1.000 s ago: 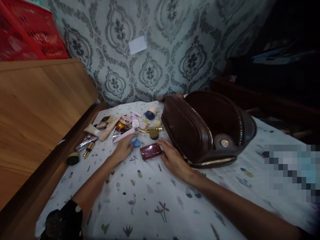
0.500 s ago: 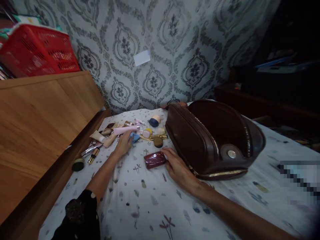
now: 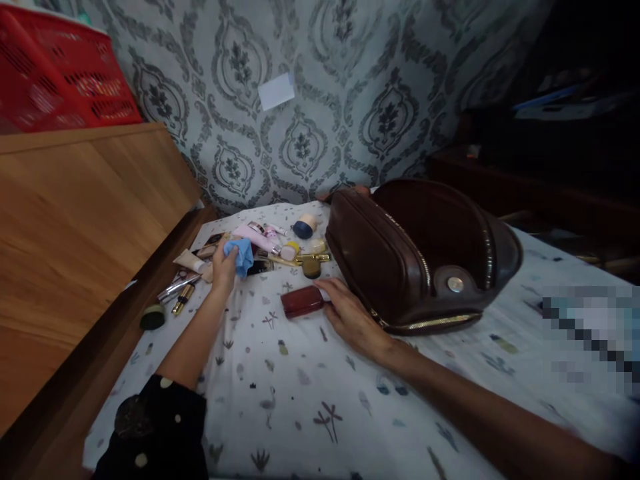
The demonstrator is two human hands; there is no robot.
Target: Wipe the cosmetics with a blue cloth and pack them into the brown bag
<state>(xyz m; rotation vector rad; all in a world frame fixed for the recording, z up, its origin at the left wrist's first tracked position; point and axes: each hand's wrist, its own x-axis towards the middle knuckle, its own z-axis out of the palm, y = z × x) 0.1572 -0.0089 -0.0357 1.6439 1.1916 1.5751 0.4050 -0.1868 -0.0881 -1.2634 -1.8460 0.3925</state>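
Note:
My left hand (image 3: 224, 268) is closed on a crumpled blue cloth (image 3: 241, 256), held just above the spread of cosmetics. My right hand (image 3: 347, 319) grips one end of a glossy dark red bottle (image 3: 302, 302), which lies on its side over the printed sheet. Beyond the cloth is a pink tube (image 3: 257, 238). To the right of it are a yellow and pale pink item (image 3: 290, 251), a gold tube (image 3: 314, 258) and a small round jar (image 3: 311, 269). A brown leather bag (image 3: 400, 260) stands beside my right hand, its zipped top open.
A cream tube (image 3: 193, 261), a gold-and-black lipstick (image 3: 183, 299) and a dark round jar (image 3: 152, 317) lie near the left edge. A wooden panel (image 3: 90, 213) rises there, with a red basket (image 3: 65, 73) on top. Behind is a patterned wall (image 3: 320, 127).
My left hand has lifted the blue cloth up and to the left. The pink tube now lies at a different angle. The red bottle has turned slightly in my right hand, and the view has tilted down.

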